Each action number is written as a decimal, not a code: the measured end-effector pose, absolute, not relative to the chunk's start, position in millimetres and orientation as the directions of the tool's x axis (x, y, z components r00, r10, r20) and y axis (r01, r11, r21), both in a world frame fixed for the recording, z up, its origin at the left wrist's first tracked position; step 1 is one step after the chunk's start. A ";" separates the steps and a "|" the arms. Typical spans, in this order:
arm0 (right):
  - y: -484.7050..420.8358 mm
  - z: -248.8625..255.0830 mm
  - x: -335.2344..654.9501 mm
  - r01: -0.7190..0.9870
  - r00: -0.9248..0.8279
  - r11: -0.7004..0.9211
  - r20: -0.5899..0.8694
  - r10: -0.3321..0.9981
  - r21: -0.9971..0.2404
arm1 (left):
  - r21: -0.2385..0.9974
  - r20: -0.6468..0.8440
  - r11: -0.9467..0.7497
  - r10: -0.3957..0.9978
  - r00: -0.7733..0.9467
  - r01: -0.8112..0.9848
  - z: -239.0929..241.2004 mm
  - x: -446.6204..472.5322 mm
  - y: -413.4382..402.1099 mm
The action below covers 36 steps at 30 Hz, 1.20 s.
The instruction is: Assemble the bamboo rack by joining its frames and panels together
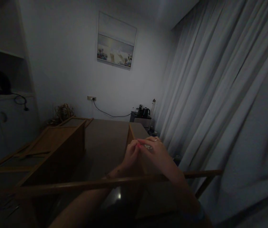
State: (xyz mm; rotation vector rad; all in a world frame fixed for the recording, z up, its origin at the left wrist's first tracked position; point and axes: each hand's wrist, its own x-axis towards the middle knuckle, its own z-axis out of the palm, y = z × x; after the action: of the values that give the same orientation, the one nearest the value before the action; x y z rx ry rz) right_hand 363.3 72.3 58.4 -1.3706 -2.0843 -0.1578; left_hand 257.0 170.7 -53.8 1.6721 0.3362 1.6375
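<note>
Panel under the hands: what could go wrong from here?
1. The room is dim, so the small pale piece at the fingertips, too small to identify, could be dropped and lost unseen.
2. The left hand and right hand crowd together at the top edge of the upright panel; a finger could get pinched, or the panel might tip.
3. Both forearms reach over a thin rail, which could be knocked.
</note>
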 end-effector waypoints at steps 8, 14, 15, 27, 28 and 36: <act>72.2 55.8 358.5 0.826 -0.337 0.514 0.529 0.779 -0.232 | 0.670 0.718 -0.656 0.692 0.079 -0.347 -53.3 262.5 166.8; 68.9 57.5 358.6 0.839 -0.384 0.527 0.539 0.750 -0.136 | 0.666 0.725 -0.672 0.685 0.068 -0.323 -47.8 261.4 164.4; 67.9 58.0 358.2 0.839 -0.384 0.529 0.546 0.745 -0.131 | 0.666 0.726 -0.675 0.684 0.070 -0.316 -46.6 260.5 163.6; 61.2 64.4 349.9 0.897 -0.362 0.442 0.573 0.735 0.000 | 0.673 0.730 -0.684 0.676 0.103 -0.283 -39.9 258.7 160.2; 60.7 65.1 349.7 0.895 -0.369 0.445 0.573 0.731 0.009 | 0.673 0.730 -0.684 0.675 0.105 -0.282 -39.7 258.8 160.1; 61.2 64.7 347.4 0.894 -0.409 0.439 0.556 0.723 0.087 | 0.643 0.762 -0.723 0.638 0.112 -0.251 -40.3 257.3 158.9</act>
State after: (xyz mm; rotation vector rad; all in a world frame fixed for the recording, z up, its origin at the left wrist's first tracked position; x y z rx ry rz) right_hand 347.4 61.2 64.7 -1.3638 -2.2553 -0.5230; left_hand 257.3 158.9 -40.3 1.7226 0.3796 1.6910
